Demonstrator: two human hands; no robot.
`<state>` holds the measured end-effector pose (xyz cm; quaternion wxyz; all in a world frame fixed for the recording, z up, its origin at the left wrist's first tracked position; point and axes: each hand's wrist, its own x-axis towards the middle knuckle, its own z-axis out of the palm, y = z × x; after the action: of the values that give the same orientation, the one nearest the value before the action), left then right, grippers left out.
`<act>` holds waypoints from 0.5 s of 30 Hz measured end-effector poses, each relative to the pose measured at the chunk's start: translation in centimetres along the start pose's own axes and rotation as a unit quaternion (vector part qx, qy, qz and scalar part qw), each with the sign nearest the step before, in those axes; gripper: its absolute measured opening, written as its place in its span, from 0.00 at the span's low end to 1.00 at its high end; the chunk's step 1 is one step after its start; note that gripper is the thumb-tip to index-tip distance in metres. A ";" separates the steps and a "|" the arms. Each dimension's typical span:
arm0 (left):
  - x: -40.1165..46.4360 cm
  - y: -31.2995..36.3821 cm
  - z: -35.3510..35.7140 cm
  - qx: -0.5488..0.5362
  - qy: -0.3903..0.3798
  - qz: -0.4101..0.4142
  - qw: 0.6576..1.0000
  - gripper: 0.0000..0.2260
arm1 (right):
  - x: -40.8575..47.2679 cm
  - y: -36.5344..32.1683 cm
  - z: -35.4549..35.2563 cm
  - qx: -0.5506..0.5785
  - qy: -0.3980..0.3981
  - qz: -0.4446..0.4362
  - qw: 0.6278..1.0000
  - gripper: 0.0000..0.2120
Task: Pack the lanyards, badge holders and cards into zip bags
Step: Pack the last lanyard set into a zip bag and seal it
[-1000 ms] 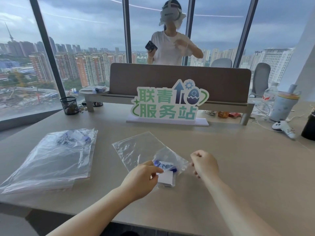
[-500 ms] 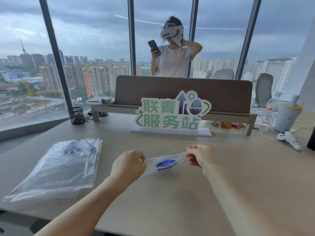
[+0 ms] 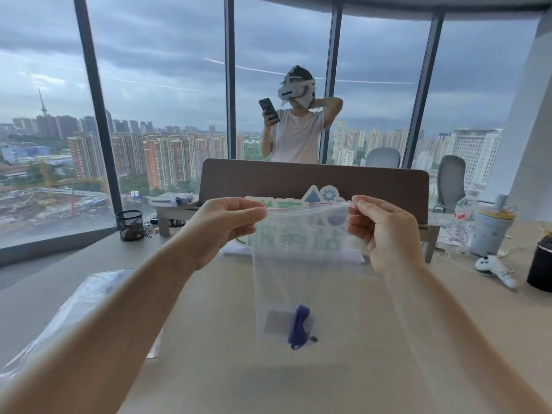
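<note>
A clear zip bag (image 3: 304, 264) hangs upright in front of me, above the table. My left hand (image 3: 224, 225) pinches its top left corner and my right hand (image 3: 379, 231) pinches its top right corner, stretching the zip edge between them. At the bottom of the bag lie a blue lanyard (image 3: 297, 325) and a pale card or badge holder (image 3: 276, 322), both blurred. A stack of packed zip bags (image 3: 74, 318) lies on the table at the left, partly behind my left forearm.
Behind the bag stands a green and white sign (image 3: 316, 195), before a brown desk divider (image 3: 268, 177). A mesh pen cup (image 3: 130, 225) is at the left; a cup (image 3: 490, 231), white controller (image 3: 495, 265) and dark container (image 3: 540, 264) sit at the right. A person stands beyond.
Both hands have lifted the bag off the table and raised it upright; the contents have slid to its bottom. My view has tilted upward.
</note>
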<state>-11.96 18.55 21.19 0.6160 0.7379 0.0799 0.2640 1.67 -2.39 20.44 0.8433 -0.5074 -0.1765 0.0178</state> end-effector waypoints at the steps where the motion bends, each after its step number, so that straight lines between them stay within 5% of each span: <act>1: 0.0 -0.3 0.1 0.012 0.014 0.009 1.000 0.11 | -0.1 -0.1 -0.1 0.011 -0.001 0.003 1.000 0.08; 4: -0.3 -0.7 0.8 0.056 0.070 0.045 0.995 0.05 | -0.3 -0.6 -0.5 0.013 0.001 -0.005 1.000 0.09; 7: -0.6 -0.5 1.7 0.095 0.094 0.068 0.989 0.04 | -0.6 -1.0 -0.9 -0.119 0.030 -0.108 0.986 0.06; 11: -1.3 0.0 3.4 0.129 0.065 0.101 0.984 0.04 | -2.5 -1.7 0.4 -0.390 -0.035 -0.360 0.847 0.09; 15: -1.6 0.2 4.6 0.151 0.048 0.123 0.980 0.05 | -2.8 -1.9 2.2 -0.547 -0.223 -0.275 0.758 0.07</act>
<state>-11.09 13.82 20.41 0.4552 0.8132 0.0570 0.3580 -1.90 -2.03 22.22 0.3275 -0.7938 -0.4709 -0.2022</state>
